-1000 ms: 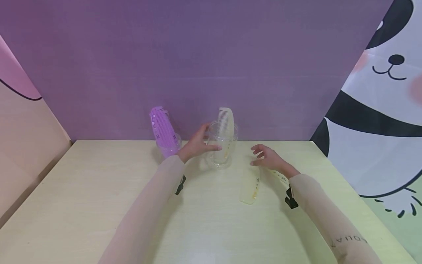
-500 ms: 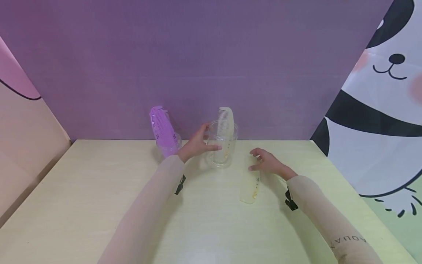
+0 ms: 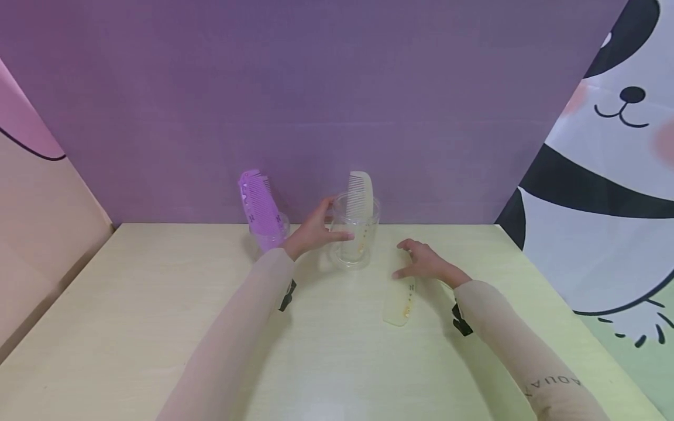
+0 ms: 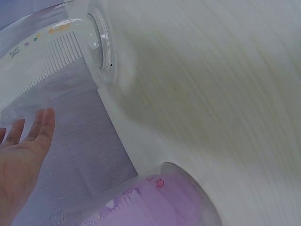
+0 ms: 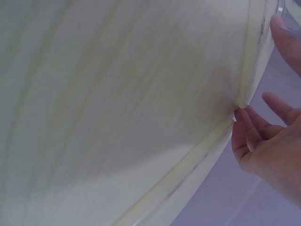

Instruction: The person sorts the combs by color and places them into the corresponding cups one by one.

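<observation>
My left hand (image 3: 313,231) holds a clear plastic cup (image 3: 344,258) from the left, thumb in front and fingers behind. Inside it stands a pale yellow comb (image 3: 360,196), teeth to the left. My right hand (image 3: 423,264) is over the far end of another pale comb (image 3: 398,301) lying on the table, thumb apart from the fingers. In the right wrist view its bent fingertips are down at the ends of two pale combs, the one by the thumb (image 5: 251,56) and a second slanting comb (image 5: 174,176); that second one is mostly hidden under the forearm in the head view.
Left of my left hand, purple combs (image 3: 260,204) lean in another clear cup (image 3: 285,225), close beside the wrist. A purple wall panel (image 3: 447,146) rises at the far edge of the light wooden table (image 3: 174,280).
My right hand has moved slightly left and toward me over the pale comb, and its thumb has spread from the fingers. The left hand and both cups stay put.
</observation>
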`<state>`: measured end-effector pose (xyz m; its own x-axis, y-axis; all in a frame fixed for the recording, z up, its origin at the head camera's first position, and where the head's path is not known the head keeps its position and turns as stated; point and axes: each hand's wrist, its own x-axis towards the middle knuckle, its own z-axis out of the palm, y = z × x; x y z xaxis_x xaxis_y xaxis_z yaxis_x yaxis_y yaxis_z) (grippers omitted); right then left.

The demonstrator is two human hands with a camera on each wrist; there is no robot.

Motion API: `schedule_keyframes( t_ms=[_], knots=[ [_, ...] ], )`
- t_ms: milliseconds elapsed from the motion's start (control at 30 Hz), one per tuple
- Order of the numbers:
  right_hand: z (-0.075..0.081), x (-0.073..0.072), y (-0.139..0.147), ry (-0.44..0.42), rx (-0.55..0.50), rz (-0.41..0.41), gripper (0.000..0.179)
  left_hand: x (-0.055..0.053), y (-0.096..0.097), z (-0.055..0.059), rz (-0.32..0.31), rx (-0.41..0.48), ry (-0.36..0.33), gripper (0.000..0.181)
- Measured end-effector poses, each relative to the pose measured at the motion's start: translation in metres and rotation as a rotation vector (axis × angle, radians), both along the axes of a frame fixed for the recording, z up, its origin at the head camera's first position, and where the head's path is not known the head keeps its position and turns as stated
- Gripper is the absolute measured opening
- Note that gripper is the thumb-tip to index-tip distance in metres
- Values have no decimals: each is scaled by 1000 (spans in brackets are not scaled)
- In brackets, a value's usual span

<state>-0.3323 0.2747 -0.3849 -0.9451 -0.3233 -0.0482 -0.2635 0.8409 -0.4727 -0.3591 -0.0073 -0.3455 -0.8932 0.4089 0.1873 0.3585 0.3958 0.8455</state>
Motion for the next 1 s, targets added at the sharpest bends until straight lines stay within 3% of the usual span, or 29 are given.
schedule_keyframes(
  t_ms=[333,1000],
  knots=[
    [8,-3,-7,-45,39,-16,80,-1,-1,-1,3,-5,13,94],
    [6,-8,-5,-89,-48,-45,85,-1,-1,-1,-4,-4,8,95]
  ],
)
